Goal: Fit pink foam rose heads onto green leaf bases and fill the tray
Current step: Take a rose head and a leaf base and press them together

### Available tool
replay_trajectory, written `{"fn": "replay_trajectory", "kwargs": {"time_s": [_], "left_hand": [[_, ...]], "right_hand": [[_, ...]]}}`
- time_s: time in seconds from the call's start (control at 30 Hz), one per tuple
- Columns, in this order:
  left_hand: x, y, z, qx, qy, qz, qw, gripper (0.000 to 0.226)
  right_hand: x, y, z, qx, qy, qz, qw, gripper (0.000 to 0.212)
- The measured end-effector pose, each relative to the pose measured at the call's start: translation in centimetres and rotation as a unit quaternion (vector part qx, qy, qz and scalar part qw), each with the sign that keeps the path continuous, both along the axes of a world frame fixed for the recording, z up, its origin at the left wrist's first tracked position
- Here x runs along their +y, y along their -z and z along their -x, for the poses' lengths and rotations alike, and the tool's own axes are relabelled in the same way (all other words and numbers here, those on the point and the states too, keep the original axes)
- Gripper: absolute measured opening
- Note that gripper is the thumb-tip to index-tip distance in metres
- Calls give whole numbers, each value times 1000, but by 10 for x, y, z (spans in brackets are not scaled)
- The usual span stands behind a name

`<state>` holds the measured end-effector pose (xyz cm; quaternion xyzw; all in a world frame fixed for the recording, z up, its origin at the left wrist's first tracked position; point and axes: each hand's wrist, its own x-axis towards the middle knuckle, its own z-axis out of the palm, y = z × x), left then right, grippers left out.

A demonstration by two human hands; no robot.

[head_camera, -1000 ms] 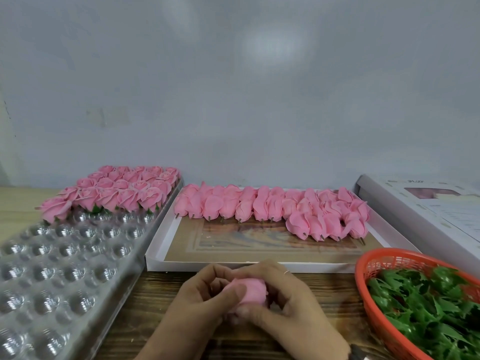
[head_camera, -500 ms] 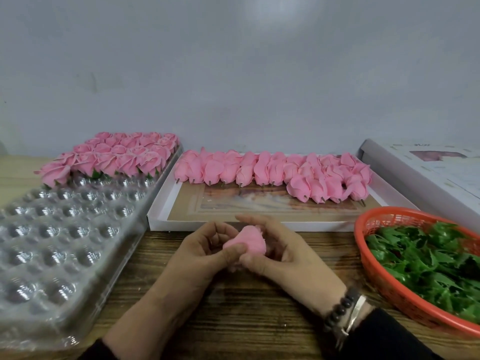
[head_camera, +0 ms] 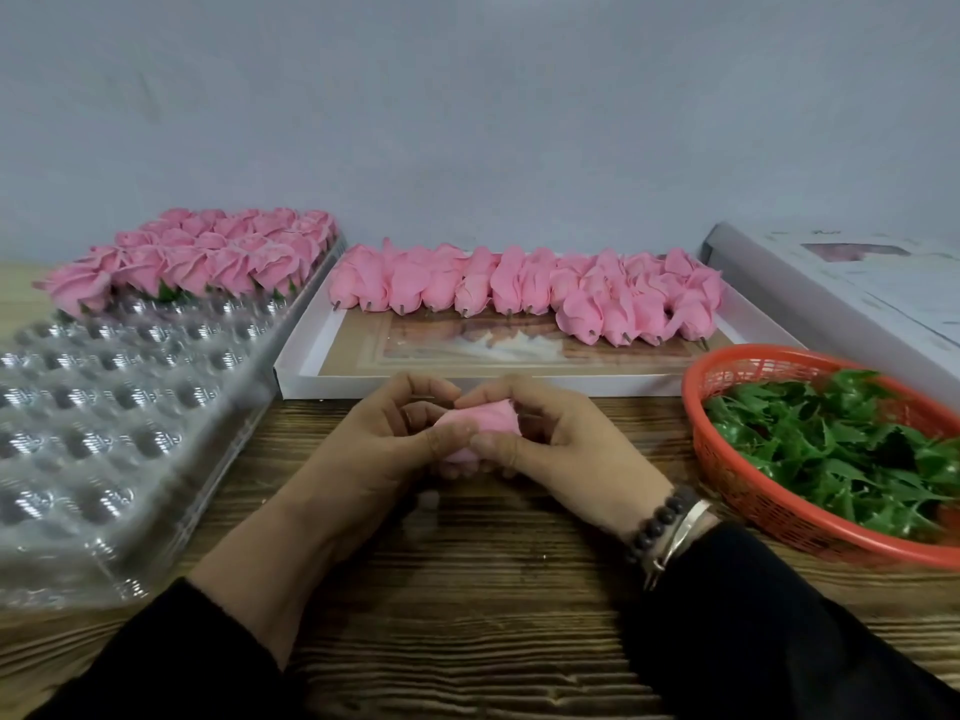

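A pink foam rose head (head_camera: 485, 420) sits between my two hands above the wooden table. My left hand (head_camera: 384, 449) pinches its left side with thumb and curled fingers. My right hand (head_camera: 550, 439) grips its right side, thumb under it; any leaf base on it is hidden. The clear plastic tray (head_camera: 104, 407) lies at the left, its far rows filled with finished roses (head_camera: 208, 257). Loose rose heads (head_camera: 524, 288) lie in a row in the white box lid (head_camera: 322, 381). Green leaf bases (head_camera: 841, 449) fill the orange basket (head_camera: 748, 506) at the right.
A white carton (head_camera: 852, 298) lies at the far right behind the basket. A grey wall closes off the back of the table. Bare wooden tabletop (head_camera: 467, 589) stretches under and in front of my hands.
The view has tilted up so my hands sit higher and farther from the frame's bottom, with both sleeves now showing. The rose has turned a little between my fingers.
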<state>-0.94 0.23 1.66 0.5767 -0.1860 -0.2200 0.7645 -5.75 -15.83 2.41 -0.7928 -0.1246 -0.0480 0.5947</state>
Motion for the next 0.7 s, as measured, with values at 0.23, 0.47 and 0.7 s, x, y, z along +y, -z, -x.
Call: {"fn": "replay_trajectory", "kwargs": {"time_s": [0.23,0.47,0.7], "left_hand": [[-2,0,3,3,31,28,999,22],[-7,-7,5,-170,-145,-172,959,15],[-80,-54,42,-460,-139,-218,849,7]], "right_hand": [[1,5,10,23,31,-160,986,19],[-4,9,3,14,103,-192,976,20],[-3,12,-6,15,119,-84,989,18]]}}
